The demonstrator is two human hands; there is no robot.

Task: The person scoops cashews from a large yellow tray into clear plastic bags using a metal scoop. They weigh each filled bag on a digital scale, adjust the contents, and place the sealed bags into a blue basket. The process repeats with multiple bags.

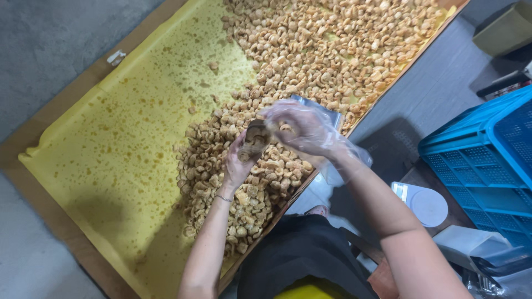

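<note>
Bare and wearing a thin bracelet, the left hand (239, 160) grips a small clear bag (254, 139) partly filled with fried snack pieces, holding it upright above the heap. Just beside it, the right hand (299, 128), covered by a loose plastic glove and blurred, is cupped over the bag's mouth with pieces in its fingers. Golden snack pieces (321, 50) cover the right half of a yellow, oil-spotted paper sheet (133, 127) on a brown board (52, 218). Past the board's right edge stand a blue plastic crate (487, 160) and a white scale (426, 206).
</note>
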